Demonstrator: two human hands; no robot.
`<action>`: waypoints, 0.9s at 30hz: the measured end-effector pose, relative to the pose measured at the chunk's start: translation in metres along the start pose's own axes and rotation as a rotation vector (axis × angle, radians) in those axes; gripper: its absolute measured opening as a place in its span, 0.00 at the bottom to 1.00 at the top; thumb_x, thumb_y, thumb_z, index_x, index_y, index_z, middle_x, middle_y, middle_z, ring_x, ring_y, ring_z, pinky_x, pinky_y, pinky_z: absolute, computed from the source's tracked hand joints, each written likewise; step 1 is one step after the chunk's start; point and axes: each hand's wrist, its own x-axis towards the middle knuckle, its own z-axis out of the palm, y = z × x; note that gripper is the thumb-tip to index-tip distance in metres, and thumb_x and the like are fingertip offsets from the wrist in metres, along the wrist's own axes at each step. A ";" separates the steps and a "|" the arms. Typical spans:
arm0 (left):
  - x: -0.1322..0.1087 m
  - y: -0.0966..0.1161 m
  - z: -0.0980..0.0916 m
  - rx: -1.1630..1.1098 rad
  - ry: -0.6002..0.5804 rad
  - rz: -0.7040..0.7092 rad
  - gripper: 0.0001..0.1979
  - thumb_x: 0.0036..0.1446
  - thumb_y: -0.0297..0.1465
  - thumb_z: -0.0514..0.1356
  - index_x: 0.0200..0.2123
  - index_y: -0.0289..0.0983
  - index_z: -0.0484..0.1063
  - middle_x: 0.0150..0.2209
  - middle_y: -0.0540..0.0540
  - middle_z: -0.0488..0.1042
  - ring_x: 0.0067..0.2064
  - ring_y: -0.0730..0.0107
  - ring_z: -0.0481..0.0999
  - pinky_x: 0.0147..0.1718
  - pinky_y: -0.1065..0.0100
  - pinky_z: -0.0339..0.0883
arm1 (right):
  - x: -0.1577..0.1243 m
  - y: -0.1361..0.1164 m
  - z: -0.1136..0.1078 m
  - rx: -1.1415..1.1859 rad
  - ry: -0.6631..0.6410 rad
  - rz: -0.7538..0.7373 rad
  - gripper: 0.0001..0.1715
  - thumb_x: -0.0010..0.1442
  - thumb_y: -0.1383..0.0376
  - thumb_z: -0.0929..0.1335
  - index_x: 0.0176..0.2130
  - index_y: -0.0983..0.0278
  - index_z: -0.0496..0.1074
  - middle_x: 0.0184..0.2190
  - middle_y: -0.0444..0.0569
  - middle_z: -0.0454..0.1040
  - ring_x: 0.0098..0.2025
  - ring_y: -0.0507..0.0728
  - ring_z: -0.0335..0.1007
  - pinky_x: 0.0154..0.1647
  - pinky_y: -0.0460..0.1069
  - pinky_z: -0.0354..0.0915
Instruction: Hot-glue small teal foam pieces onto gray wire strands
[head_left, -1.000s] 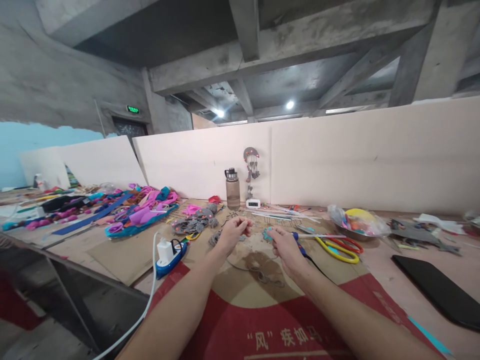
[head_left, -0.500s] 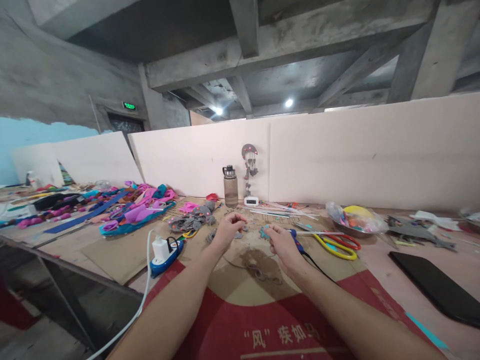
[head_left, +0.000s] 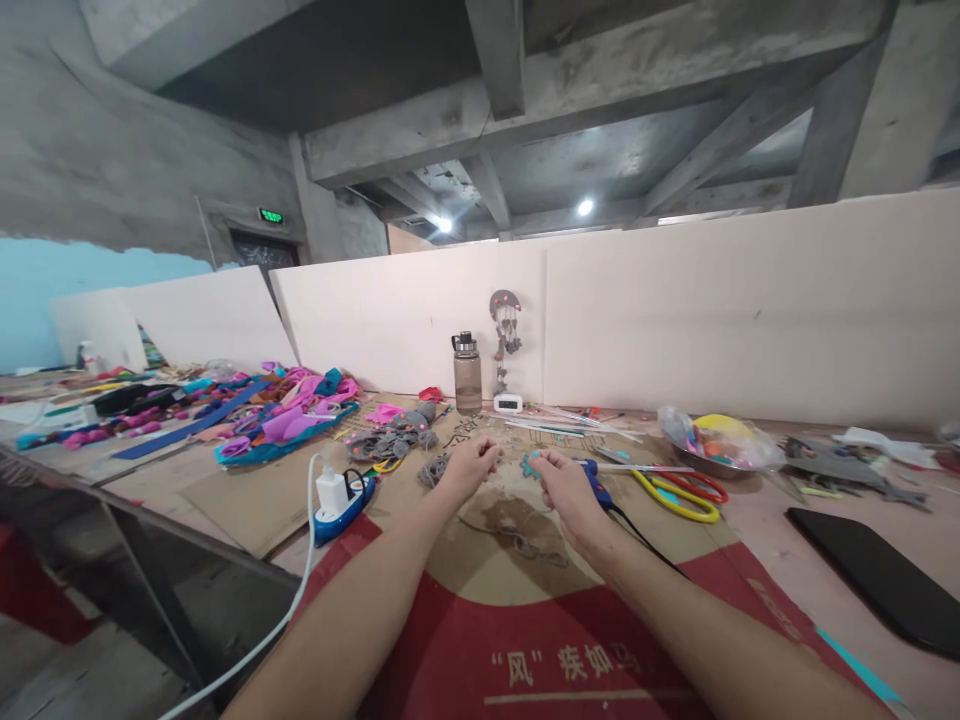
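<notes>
My left hand (head_left: 471, 472) is closed in a pinch above the cardboard (head_left: 480, 590). What its fingertips hold, if anything, is too small to make out. Across a small gap, my right hand (head_left: 568, 492) grips a small teal-grey piece with a notched edge (head_left: 529, 467) between thumb and fingers. A loose grey cord (head_left: 525, 546) lies curled on the cardboard below both hands. Beside my right hand rests a blue glue gun (head_left: 598, 486) with a black cable, partly hidden by the hand. Grey felt pieces (head_left: 390, 437) are heaped beyond my left hand.
Yellow-handled scissors (head_left: 686, 503) and a bowl of bagged bits (head_left: 724, 450) lie right, near a black phone (head_left: 874, 570). A bottle (head_left: 467, 375), a small white clock (head_left: 508, 403) and a hanging grey ornament (head_left: 505, 330) are behind. A power strip (head_left: 345, 510) sits left.
The whole view has shifted slightly to the right. My left hand has come a little nearer my right hand, which keeps its grip on the teal-grey piece.
</notes>
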 end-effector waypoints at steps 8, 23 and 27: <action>-0.006 0.010 0.001 -0.064 -0.043 -0.048 0.23 0.56 0.46 0.50 0.16 0.37 0.59 0.13 0.53 0.58 0.15 0.78 0.57 0.17 0.72 0.52 | -0.002 -0.004 -0.002 -0.020 0.006 -0.018 0.14 0.42 0.57 0.68 0.22 0.62 0.60 0.13 0.34 0.51 0.17 0.46 0.40 0.19 0.46 0.40; -0.020 0.036 0.015 -0.463 -0.226 -0.083 0.18 0.47 0.41 0.64 0.33 0.31 0.73 0.19 0.51 0.69 0.18 0.82 0.60 0.18 0.75 0.51 | 0.000 0.005 -0.004 -0.038 -0.021 -0.042 0.16 0.45 0.54 0.69 0.26 0.63 0.64 0.15 0.35 0.54 0.17 0.46 0.41 0.18 0.45 0.41; -0.018 0.034 0.016 -0.560 -0.203 -0.135 0.18 0.43 0.40 0.67 0.31 0.30 0.73 0.20 0.49 0.71 0.18 0.80 0.64 0.19 0.75 0.54 | -0.001 0.004 -0.003 -0.044 -0.045 -0.073 0.19 0.46 0.52 0.69 0.27 0.63 0.64 0.17 0.36 0.57 0.17 0.46 0.42 0.18 0.45 0.41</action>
